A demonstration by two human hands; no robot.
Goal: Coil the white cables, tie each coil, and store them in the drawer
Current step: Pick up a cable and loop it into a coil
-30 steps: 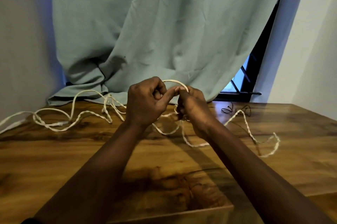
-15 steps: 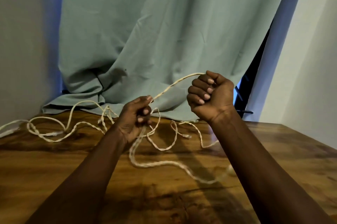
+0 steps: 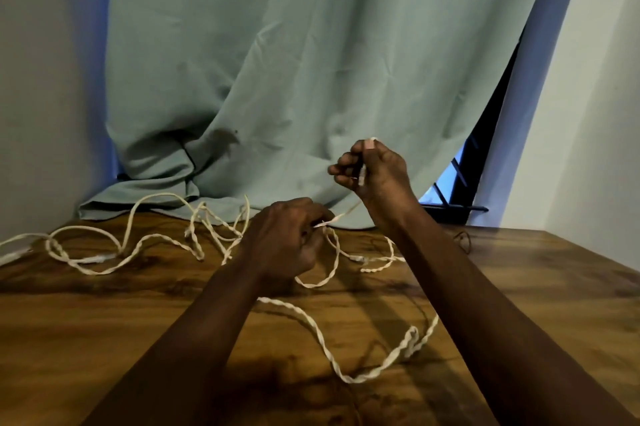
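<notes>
Twisted white cable (image 3: 412,342): creamy white, with a spiral twist pattern
Wooden tabletop (image 3: 104,321): warm brown with dark swirling grain
Cloth curtain (image 3: 311,62): plain pale green

Two long bare forearms (image 3: 194,339), bare left hand (image 3: 287,242), bare right hand (image 3: 379,172), slender wrists

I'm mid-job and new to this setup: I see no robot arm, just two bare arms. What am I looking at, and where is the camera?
There is no machine here. A person works with bare hands, and the single picture comes from a camera worn on their head, looking forward and down, so both arms reach in from the bottom edge. The left hand pinches the white cable just above the wooden table. The right hand, raised higher, grips the cable too, and a short span runs between the two hands. The rest of the cable lies loose and uncoiled across the table. Behind hangs a green curtain, its hem resting on the table's far edge. No drawer shows in this view.
</notes>
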